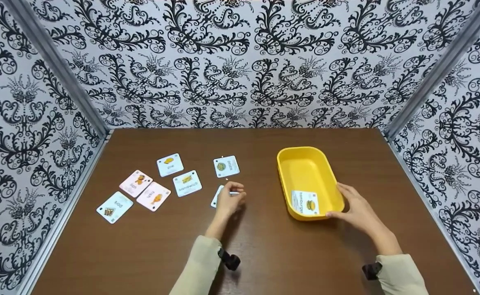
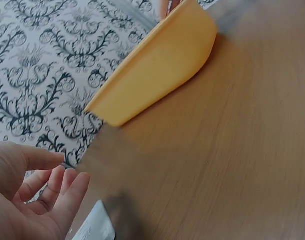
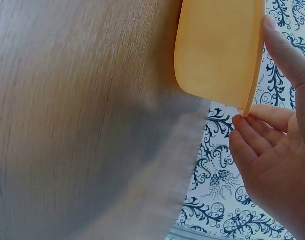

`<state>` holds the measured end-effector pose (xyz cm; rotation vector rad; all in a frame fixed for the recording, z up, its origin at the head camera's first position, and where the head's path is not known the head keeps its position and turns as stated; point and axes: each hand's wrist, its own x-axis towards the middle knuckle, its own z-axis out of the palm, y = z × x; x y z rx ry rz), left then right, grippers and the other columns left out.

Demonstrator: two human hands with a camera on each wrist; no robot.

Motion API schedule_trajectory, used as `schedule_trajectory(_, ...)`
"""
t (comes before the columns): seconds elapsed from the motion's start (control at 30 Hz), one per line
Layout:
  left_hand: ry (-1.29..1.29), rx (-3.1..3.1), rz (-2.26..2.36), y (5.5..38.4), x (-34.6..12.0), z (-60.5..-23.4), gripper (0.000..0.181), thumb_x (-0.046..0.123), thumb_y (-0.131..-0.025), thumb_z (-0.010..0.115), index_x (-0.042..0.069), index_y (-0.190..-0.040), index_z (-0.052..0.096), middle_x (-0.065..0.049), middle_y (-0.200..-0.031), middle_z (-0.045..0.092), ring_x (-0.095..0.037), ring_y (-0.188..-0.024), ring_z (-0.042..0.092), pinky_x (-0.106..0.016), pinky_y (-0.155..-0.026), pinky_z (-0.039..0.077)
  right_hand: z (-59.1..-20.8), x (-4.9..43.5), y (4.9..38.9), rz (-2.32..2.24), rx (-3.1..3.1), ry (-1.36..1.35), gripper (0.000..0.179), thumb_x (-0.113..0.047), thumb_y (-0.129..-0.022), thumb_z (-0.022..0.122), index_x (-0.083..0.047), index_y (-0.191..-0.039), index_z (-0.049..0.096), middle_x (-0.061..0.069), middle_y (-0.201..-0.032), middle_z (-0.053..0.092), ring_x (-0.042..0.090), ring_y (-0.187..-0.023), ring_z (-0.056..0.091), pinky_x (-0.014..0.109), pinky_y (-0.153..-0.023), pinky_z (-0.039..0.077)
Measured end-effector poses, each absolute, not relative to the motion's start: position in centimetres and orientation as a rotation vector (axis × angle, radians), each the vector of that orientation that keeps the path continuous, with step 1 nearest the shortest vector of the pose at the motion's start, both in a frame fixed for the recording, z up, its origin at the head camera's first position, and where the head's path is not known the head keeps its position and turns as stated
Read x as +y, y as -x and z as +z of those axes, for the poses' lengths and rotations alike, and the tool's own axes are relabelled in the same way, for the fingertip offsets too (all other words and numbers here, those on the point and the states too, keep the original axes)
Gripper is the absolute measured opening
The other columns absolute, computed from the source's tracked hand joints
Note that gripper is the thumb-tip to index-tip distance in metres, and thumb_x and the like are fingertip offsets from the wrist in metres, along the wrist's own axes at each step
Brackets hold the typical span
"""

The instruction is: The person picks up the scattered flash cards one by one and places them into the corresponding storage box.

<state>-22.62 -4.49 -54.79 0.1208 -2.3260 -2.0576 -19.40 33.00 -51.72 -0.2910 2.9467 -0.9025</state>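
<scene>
My right hand (image 1: 358,209) grips the near right corner of a yellow plastic tray (image 1: 283,172), its thumb and fingers on the rim. Inside the tray, at its near end, lies a picture card (image 1: 305,203) printed "hamburger". My left hand (image 1: 228,200) hovers over a white card (image 1: 215,197) on the table and partly hides it in the head view. In the left wrist view the thumb and bent fingers (image 2: 70,200) of that hand stand apart with nothing between them. The corner of a card (image 2: 97,225) shows just below them.
Beyond the left hand is a card (image 1: 226,166) with a round picture. Further left on the brown table (image 1: 260,254) lie a sandwich card (image 1: 187,183), a yellow-picture card (image 1: 170,165), a lion card (image 1: 136,183), a fish card (image 1: 153,197) and another card (image 1: 114,207). Patterned walls (image 1: 240,73) enclose the table.
</scene>
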Motion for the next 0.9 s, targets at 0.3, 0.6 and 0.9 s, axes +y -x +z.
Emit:
schedule_trajectory(0.3, -0.259, -2.324, -2.056, 22.9, -7.5, -55.3, 0.023, -0.006, -0.086, 0.066, -0.01, -0.108, 0.062, -0.014, -0.094, 0.066, -0.011, -0.071, 0.062, -0.033, -0.069, 0.064, -51.9, 33.0, 19.4, -0.897, 2.97, 0.31, 0.097, -0.038, -0.078, 0.084, 0.006, -0.149, 0.036, 0.026, -0.153, 0.036, 0.047, -0.138, 0.038, 0.065, -0.115, 0.032)
schedule_trajectory(0.6, -0.263, -2.332, -1.942, 22.7, -9.9, -55.7, 0.022, -0.006, -0.084, 0.067, -0.011, -0.105, 0.062, -0.019, -0.094, 0.068, -0.006, -0.07, 0.06, -0.025, -0.065, 0.06, -51.9, 33.1, 19.5, -0.905, 2.969, 0.313, 0.098, -0.039, -0.078, 0.084, 0.006, -0.149, 0.036, 0.027, -0.153, 0.036, 0.047, -0.138, 0.038, 0.065, -0.115, 0.031)
schedule_trajectory(0.9, -0.27, -2.425, -1.755, 22.2, -11.4, -56.1, 0.018, -0.003, -0.084, 0.069, -0.007, -0.101, 0.065, -0.021, -0.094, 0.071, -0.017, -0.078, 0.066, -0.021, -0.067, 0.056, -52.0, 33.0, 19.5, -0.899, 2.965, 0.316, 0.098, -0.04, -0.078, 0.084, 0.007, -0.15, 0.035, 0.027, -0.154, 0.035, 0.047, -0.139, 0.036, 0.065, -0.115, 0.03)
